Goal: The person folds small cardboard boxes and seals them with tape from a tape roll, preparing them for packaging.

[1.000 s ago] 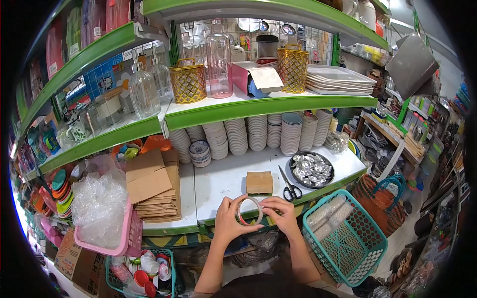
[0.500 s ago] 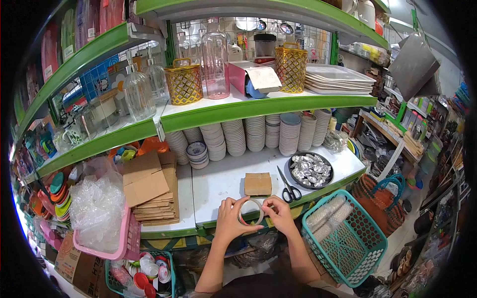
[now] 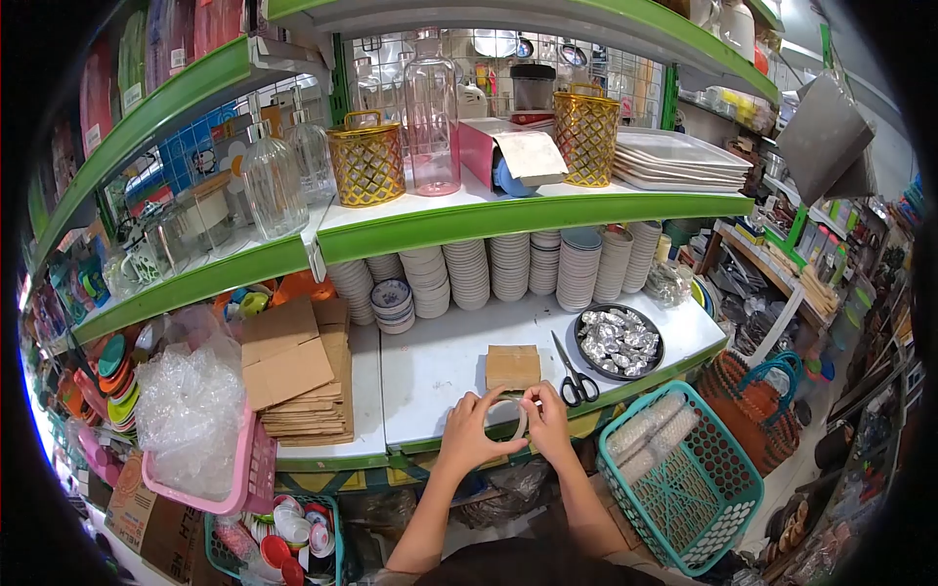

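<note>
A roll of tape (image 3: 522, 422) stands on edge between my two hands, in front of the shelf's green lip. My left hand (image 3: 473, 430) curves around its left side, thumb below and fingers above. At the roll's upper right, my right hand (image 3: 547, 418) pinches the rim or the tape's end; which one is too small to tell. Just beyond my fingers a small brown cardboard box (image 3: 513, 367) lies on the white shelf. Black-handled scissors (image 3: 576, 383) rest to its right, beside a dark round pan (image 3: 618, 341) full of foil-wrapped pieces.
Flattened cardboard (image 3: 303, 381) is piled left, next to a pink basket (image 3: 256, 469) of bubble wrap. A teal basket (image 3: 728, 488) with bubble-wrap rolls stands at the right. Stacked small bowls (image 3: 469, 273) line the back under a green-edged upper shelf (image 3: 547, 211).
Both hands and the tape roll have shifted slightly to the right. My right hand has come closer to my left, still at the roll's edge.
</note>
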The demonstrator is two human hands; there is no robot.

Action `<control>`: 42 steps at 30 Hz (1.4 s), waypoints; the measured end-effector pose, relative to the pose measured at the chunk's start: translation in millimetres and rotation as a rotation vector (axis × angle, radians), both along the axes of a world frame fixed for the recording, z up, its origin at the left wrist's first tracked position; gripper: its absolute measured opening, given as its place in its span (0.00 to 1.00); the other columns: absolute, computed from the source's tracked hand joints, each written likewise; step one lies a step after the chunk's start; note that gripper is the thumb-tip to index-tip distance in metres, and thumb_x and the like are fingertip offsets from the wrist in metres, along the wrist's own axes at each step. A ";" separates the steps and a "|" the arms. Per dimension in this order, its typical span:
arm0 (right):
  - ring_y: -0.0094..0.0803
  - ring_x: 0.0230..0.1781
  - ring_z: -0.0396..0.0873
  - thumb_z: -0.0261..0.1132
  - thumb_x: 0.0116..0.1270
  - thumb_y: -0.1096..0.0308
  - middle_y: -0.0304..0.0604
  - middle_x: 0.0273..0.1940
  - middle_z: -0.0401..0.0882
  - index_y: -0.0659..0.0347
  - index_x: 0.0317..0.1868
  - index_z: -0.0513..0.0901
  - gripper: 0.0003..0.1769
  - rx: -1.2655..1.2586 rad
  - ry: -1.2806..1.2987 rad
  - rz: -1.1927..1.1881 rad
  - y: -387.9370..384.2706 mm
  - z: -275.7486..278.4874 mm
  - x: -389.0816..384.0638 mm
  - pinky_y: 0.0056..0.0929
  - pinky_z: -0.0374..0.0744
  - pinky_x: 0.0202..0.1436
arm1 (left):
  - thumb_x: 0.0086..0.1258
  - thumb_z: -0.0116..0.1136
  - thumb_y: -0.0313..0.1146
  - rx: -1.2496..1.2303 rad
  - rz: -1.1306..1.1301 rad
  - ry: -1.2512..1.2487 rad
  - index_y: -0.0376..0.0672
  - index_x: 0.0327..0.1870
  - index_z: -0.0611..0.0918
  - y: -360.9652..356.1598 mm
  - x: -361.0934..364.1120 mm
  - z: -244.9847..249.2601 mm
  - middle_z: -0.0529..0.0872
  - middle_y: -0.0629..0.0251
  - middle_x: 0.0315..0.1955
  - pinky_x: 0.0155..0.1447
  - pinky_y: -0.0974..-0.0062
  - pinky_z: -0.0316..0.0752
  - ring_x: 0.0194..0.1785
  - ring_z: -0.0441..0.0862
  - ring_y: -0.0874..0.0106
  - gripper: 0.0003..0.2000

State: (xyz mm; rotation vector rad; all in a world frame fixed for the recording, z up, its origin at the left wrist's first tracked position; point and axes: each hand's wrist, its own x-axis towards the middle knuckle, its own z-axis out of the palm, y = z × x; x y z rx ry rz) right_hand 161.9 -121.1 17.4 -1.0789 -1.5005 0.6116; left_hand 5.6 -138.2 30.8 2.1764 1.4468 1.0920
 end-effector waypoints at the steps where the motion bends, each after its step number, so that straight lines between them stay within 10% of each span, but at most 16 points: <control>1: 0.37 0.33 0.74 0.60 0.62 0.78 0.45 0.32 0.72 0.66 0.34 0.72 0.04 -0.001 0.000 0.002 2.1 -1.7 -0.2 0.30 0.73 0.38 | 0.39 0.76 0.52 -0.041 0.005 0.045 0.46 0.56 0.75 0.2 1.3 0.1 0.76 0.60 0.40 0.52 0.64 0.70 0.46 0.75 0.61 0.40; 12: 0.45 0.34 0.74 0.59 0.63 0.77 0.49 0.34 0.71 0.66 0.35 0.71 0.04 0.079 -0.079 -0.157 19.7 -24.4 -3.0 0.36 0.73 0.39 | 0.42 0.74 0.50 -0.022 -0.028 -0.075 0.41 0.49 0.78 17.0 6.6 -22.9 0.76 0.60 0.43 0.52 0.66 0.73 0.46 0.77 0.61 0.33; 20: 0.46 0.41 0.68 0.59 0.62 0.77 0.47 0.34 0.71 0.65 0.35 0.71 0.04 0.170 -0.127 -0.205 27.6 -33.0 0.1 0.39 0.68 0.46 | 0.40 0.75 0.53 -0.214 0.100 -0.081 0.44 0.63 0.66 16.7 10.6 -22.0 0.69 0.50 0.52 0.54 0.60 0.76 0.51 0.78 0.53 0.47; 42: 0.37 0.34 0.75 0.60 0.62 0.79 0.46 0.33 0.74 0.68 0.34 0.73 0.03 0.102 0.078 -0.082 28.8 -45.3 1.7 0.30 0.74 0.42 | 0.41 0.77 0.54 -0.202 0.001 -0.147 0.40 0.65 0.66 17.1 5.0 -30.5 0.68 0.53 0.58 0.63 0.62 0.69 0.61 0.72 0.56 0.49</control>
